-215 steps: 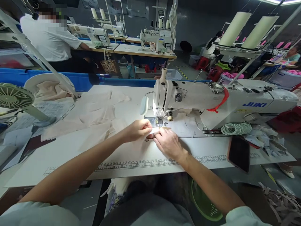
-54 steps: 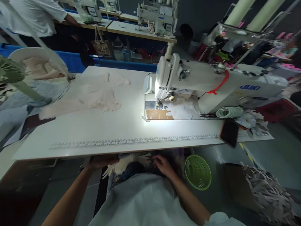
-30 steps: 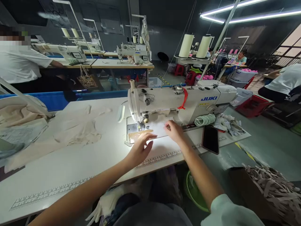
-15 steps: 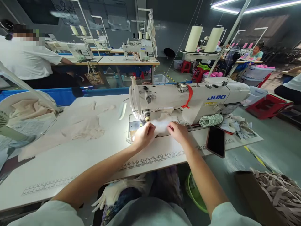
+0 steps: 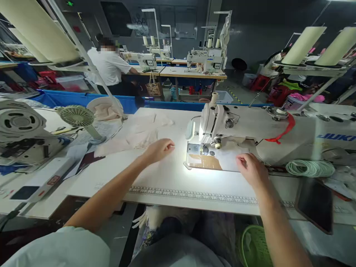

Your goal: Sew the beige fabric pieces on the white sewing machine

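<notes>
My left hand hovers over the white table, left of the sewing machine's needle plate. Its fingers are curled together, and whatever they hold, if anything, cannot be made out. Close by lie thin pale beige fabric pieces. My right hand is closed at the edge of a white cloth piece, which lies under the arm of the sewing machine, right of the presser foot. The machine's lamp lights the area around the needle. Part of the cloth is hidden behind my right hand.
A phone and a coil of pale green cord lie at the right. A small green fan and another machine stand at the left. Below the table is a green basket. A co-worker sits ahead.
My left hand has moved from beside the needle leftward toward the beige fabric. My right hand stays at the white cloth. The view has turned to the left.
</notes>
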{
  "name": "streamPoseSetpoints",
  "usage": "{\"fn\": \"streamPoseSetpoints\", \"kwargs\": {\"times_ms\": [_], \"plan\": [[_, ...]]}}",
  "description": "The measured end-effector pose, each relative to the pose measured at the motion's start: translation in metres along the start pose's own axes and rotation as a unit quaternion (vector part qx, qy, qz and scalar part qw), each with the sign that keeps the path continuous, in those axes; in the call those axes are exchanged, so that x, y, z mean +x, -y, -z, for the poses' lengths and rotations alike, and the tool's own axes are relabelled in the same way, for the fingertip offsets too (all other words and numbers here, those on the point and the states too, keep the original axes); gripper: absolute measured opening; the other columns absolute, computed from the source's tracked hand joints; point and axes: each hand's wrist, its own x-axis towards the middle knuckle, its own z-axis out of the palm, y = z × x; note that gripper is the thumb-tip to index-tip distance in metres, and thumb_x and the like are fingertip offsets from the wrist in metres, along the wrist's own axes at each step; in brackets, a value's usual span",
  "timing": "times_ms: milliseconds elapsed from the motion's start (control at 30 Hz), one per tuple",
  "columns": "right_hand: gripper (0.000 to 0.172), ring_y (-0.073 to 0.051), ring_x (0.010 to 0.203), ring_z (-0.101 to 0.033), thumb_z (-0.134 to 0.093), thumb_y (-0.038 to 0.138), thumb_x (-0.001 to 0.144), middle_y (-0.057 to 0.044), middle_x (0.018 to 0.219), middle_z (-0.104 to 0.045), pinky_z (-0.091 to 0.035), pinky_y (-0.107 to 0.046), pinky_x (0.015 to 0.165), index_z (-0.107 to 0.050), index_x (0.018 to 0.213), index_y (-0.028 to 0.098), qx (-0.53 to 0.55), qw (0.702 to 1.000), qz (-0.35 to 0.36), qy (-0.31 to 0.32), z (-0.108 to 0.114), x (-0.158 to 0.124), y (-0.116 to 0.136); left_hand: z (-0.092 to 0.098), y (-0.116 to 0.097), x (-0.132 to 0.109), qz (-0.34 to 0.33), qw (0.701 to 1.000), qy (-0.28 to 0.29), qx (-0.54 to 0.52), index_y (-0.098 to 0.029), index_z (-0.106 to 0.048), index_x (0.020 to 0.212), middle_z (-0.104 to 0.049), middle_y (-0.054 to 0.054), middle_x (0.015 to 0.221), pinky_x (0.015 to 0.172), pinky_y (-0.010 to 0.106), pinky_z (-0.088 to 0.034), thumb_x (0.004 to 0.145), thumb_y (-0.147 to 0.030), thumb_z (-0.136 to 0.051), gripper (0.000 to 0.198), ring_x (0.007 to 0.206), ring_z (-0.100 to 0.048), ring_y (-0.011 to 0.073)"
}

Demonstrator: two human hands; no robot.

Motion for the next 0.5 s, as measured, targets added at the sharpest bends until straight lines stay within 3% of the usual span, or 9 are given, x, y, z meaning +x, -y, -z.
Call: {"fn": "streamPoseSetpoints", "kwargs": {"times_ms": [67, 167, 367, 433, 500], "plan": [[0.022, -0.021, 0.075, -0.068, -0.050, 0.035, 0.097, -0.010, 0.091, -0.074, -0.040, -0.028, 0.056, -0.067, 0.090, 0.023, -0.003, 1.000, 0.002, -0.009, 0.001, 0.001, 0.003, 0.017, 0.019, 0.008, -0.016, 0.999, -0.013, 0.040, -0.022, -0.071, 0.091, -0.076, 0.010, 0.102, 0.081, 0.034, -0.049, 0.088, -0.045, -0.050, 0.031, 0.099, -0.066, 0.0274], [0.026, -0.020, 0.069, -0.064, -0.047, 0.036, 0.098, -0.010, 0.091, -0.074, -0.040, -0.028, 0.056, -0.068, 0.092, 0.023, -0.002, 1.000, 0.007, 0.002, 0.000, 0.001, 0.008, 0.038, 0.040, 0.025, -0.030, 0.995, 0.040, 0.084, -0.024, -0.072, 0.086, -0.078, 0.010, 0.103, 0.088, 0.034, -0.049, 0.079, -0.045, -0.060, 0.025, 0.112, -0.063, 0.0312], [0.026, -0.017, 0.062, -0.060, -0.047, 0.034, 0.099, -0.009, 0.091, -0.074, -0.043, -0.029, 0.061, -0.069, 0.091, 0.022, 0.013, 1.000, 0.014, 0.003, -0.001, -0.001, 0.010, 0.052, 0.049, 0.052, 0.021, 0.977, 0.124, 0.170, -0.024, -0.068, 0.068, -0.074, 0.006, 0.075, 0.087, 0.035, -0.044, 0.072, -0.050, -0.067, 0.026, 0.090, -0.065, 0.0281], [0.026, -0.016, 0.061, -0.058, -0.048, 0.034, 0.099, -0.008, 0.088, -0.074, -0.044, -0.029, 0.062, -0.070, 0.091, 0.022, 0.026, 1.000, 0.011, 0.001, 0.001, -0.002, 0.017, 0.053, 0.050, 0.054, 0.012, 0.981, 0.130, 0.143, -0.024, -0.066, 0.065, -0.074, 0.005, 0.076, 0.086, 0.035, -0.045, 0.074, -0.054, -0.065, 0.031, 0.088, -0.066, 0.0264], [0.026, -0.016, 0.061, -0.059, -0.048, 0.033, 0.100, -0.007, 0.088, -0.073, -0.045, -0.028, 0.062, -0.071, 0.094, 0.022, 0.056, 0.998, 0.012, 0.018, 0.006, -0.005, 0.030, 0.053, 0.049, 0.050, -0.002, 0.992, 0.103, 0.069, -0.024, -0.068, 0.073, -0.077, 0.007, 0.089, 0.082, 0.033, -0.047, 0.076, -0.060, -0.061, 0.037, 0.091, -0.066, 0.0263]]}}
